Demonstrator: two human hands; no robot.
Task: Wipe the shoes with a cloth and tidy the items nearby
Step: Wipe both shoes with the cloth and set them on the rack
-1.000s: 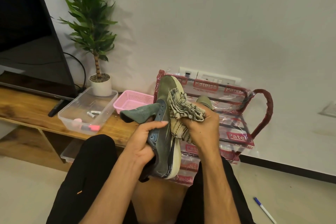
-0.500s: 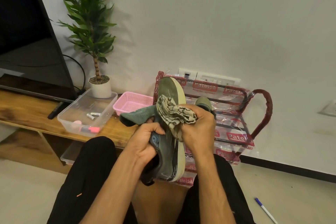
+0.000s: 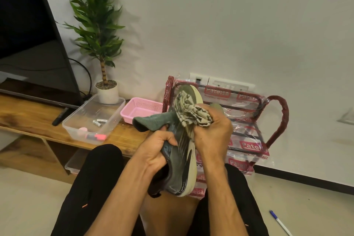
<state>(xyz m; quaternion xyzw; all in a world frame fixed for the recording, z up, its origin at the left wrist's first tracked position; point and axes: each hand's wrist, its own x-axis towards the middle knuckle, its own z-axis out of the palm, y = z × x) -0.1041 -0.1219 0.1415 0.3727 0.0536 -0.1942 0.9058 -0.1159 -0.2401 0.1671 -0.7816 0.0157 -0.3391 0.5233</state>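
A grey-green sneaker [image 3: 182, 161] with a cream sole stands toe-up over my lap. My left hand [image 3: 153, 151] grips it at the collar, and its tongue [image 3: 151, 120] sticks out to the left. My right hand [image 3: 212, 134] holds a bunched patterned cloth [image 3: 191, 111] against the shoe's side near the toe. A second shoe's toe [image 3: 217, 106] shows just behind my right hand, on the red shoe rack [image 3: 279, 120] wrapped in clear plastic.
On the wooden TV bench [image 3: 28, 119] stand a clear plastic box [image 3: 115, 111] with batteries and a pink marker, a pink basket [image 3: 141, 109], a potted plant [image 3: 106, 90] and a TV [image 3: 28, 34]. A blue-capped pen [image 3: 279, 222] lies on the floor at lower right.
My right hand has slid the cloth up the shoe's side toward the toe. My left hand keeps its grip on the collar, and the shoe stays upright.
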